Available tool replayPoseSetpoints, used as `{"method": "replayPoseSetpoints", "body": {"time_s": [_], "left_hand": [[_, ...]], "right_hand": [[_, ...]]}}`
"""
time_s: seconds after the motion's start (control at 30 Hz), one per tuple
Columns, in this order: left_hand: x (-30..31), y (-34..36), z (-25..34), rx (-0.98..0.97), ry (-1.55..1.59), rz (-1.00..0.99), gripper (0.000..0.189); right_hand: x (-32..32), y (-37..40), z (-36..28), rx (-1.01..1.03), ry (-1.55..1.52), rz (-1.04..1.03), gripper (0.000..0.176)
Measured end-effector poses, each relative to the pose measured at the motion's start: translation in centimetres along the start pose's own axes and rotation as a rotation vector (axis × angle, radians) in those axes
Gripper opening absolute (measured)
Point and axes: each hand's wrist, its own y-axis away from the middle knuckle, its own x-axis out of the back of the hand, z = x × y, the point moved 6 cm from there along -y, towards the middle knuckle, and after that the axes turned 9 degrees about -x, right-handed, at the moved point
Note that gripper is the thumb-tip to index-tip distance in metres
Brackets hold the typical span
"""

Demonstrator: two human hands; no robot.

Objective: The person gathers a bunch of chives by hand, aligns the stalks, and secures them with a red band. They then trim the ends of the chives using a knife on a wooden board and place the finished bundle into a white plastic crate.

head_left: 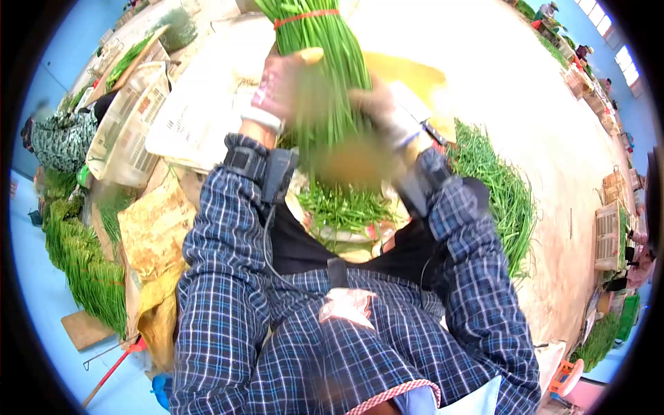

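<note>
A thick bundle of green chives (339,69), tied with a red band (306,17), stands nearly upright in front of me. My left hand (280,86) is closed round its left side, the thumb lying across the stalks. On the other side, my right hand (379,107) is at the bundle's edge, its fingers smeared by motion. The bundle's lower end is a brownish blur. Below it, cut green pieces (346,207) lie in a heap between my knees. Close by my right wrist is a slim dark-handled object (434,133).
Loose chives (494,187) are piled on the floor to my right. White plastic crates (131,121) stand at the left, with more tied bundles (86,266) below them. A yellow sack (159,228) lies near my left elbow. Other people (62,138) sit farther off among greens.
</note>
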Motion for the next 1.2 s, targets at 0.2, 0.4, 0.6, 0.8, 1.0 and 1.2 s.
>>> {"method": "replayPoseSetpoints", "body": {"time_s": [0.2,0.4,0.6,0.8,1.0,1.2], "left_hand": [[0.3,-0.9,3.5,-0.017,0.194,0.032,0.077],[0.9,-2.5,4.4,-0.351,-0.163,0.014,0.057],[-2.0,-3.8,1.7,-0.631,-0.623,-0.058,0.076],[-5.2,-3.3,1.7,-0.511,-0.501,-0.136,0.083],[-5.2,-0.1,2.7,-0.084,0.055,-0.12,0.078],[-4.1,1.6,-0.4,-0.038,0.134,-0.143,0.076]], "right_hand": [[5.0,-3.0,13.4,0.166,0.948,-0.03,0.064],[9.3,3.5,2.0,-0.273,1.27,0.292,0.075],[3.6,6.3,-12.0,0.72,0.687,0.57,0.043],[0.4,2.9,-14.3,0.665,1.069,0.645,0.042],[2.6,1.8,-10.6,0.563,0.387,0.56,0.023],[2.3,3.5,-7.9,0.302,-0.121,0.122,0.019]]}}
